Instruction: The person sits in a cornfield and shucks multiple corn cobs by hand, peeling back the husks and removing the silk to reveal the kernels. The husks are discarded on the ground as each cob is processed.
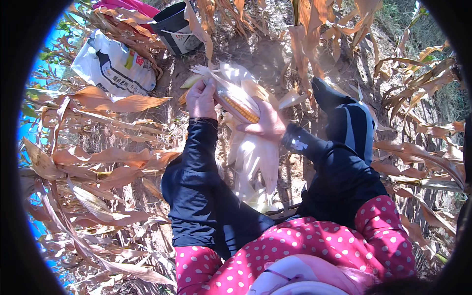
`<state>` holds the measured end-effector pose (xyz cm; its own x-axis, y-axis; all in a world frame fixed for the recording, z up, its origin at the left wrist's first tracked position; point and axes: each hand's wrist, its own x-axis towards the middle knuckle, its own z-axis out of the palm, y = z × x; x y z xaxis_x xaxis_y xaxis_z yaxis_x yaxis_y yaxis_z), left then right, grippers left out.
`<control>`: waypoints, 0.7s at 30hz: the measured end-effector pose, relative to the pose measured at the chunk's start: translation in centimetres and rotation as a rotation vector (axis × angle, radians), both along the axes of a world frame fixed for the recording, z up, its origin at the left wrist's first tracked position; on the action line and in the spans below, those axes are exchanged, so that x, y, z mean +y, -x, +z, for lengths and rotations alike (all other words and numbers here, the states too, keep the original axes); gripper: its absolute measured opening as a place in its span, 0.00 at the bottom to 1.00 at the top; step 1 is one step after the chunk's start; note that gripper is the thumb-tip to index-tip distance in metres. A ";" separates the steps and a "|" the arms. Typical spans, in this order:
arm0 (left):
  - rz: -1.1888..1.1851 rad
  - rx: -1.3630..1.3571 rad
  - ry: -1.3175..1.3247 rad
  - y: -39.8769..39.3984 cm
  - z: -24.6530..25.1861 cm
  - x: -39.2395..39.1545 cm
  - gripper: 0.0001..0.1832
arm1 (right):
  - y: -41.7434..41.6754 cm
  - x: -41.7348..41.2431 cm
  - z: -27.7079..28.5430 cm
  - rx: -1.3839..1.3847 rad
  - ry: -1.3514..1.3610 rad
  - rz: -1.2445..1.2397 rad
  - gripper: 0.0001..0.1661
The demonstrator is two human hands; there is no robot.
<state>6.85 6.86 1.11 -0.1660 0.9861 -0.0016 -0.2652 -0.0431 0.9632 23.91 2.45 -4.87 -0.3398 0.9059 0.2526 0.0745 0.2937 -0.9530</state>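
An ear of corn, yellow kernels bared along one side, lies slanted between my two hands, its pale dry husk partly opened. My right hand is wrapped around the ear's lower right part, thumb below the kernels. With thumb and fingers pinched together, my left hand grips the husk at the upper left end. Below my right hand, long loose husk leaves hang or lie over the ground. Just behind my left hand another yellowish-green piece of husk is partly visible.
A black bucket tilts at the upper left, beside a white printed woven sack and pink cloth. Dry corn stalks and leaves crowd both sides. A dark shoe rests right of my hands.
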 end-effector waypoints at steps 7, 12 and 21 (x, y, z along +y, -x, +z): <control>-0.068 -0.181 0.140 1.5 -0.5 0.7 0.08 | -1.3 -0.4 1.8 -0.127 -0.133 -0.056 0.37; -0.242 -0.266 0.170 4.0 -3.1 1.4 0.14 | -1.5 -0.5 2.1 -0.158 -0.277 -0.042 0.39; -0.226 -0.466 0.199 1.1 -5.0 0.2 0.14 | -1.5 -1.7 4.0 0.021 -0.268 -0.006 0.46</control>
<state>5.72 7.09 -3.85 0.1131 0.9702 -0.2144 -0.6468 0.2357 0.7253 25.43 0.78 -0.92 -0.3264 0.8080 0.4905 0.0583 0.5351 -0.8428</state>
